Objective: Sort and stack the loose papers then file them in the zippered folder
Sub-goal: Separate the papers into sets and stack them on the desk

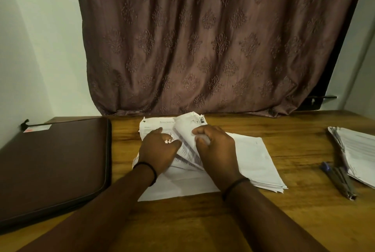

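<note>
A heap of loose white papers (254, 158) lies in the middle of the wooden desk (294, 144), some sheets fanned and curled. My left hand (157, 148) lies on the printed sheets at the heap's left side, fingers bent over a torn edge. My right hand (215, 146) grips a curled, crumpled sheet (185, 128) that rises from the heap. The brown zippered folder (52, 168) lies closed on the desk's left side, apart from both hands.
A second stack of papers (359, 154) sits at the desk's right edge. Two pens (338, 179) lie beside it. A brown patterned curtain (213, 38) hangs behind the desk, and a pale wall (36, 48) stands to the left.
</note>
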`<state>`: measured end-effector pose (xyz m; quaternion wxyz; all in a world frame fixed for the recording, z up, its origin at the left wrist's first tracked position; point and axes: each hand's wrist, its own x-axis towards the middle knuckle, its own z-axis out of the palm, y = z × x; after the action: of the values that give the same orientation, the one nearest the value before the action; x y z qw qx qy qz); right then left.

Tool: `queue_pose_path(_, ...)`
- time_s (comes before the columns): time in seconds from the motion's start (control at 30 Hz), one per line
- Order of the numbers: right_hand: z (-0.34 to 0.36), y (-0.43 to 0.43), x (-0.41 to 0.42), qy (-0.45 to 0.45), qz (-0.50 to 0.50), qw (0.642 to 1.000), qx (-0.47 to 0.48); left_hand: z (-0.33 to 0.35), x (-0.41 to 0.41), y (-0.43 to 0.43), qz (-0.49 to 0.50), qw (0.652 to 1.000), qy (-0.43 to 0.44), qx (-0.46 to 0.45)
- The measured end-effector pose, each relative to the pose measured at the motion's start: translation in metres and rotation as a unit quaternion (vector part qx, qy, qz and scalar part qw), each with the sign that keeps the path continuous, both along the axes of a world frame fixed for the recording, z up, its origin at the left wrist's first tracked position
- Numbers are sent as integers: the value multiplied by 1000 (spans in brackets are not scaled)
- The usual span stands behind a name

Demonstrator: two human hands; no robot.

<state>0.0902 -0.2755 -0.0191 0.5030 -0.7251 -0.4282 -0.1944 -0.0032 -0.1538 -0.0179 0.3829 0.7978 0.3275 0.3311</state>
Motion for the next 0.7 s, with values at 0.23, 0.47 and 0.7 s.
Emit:
queue_pose_path(0.23, -1, 1, 3, 138, 42, 988, 49, -2, 9, 0, 2, 999, -1, 52)
queue_pose_path(0.47, -2, 3, 8, 168, 65, 980, 84, 7, 11, -15, 42, 996, -51, 53)
queue_pose_path(0.7, -3, 1, 13, 209, 82, 966, 131, -2, 10, -8, -3, 994, -30, 107)
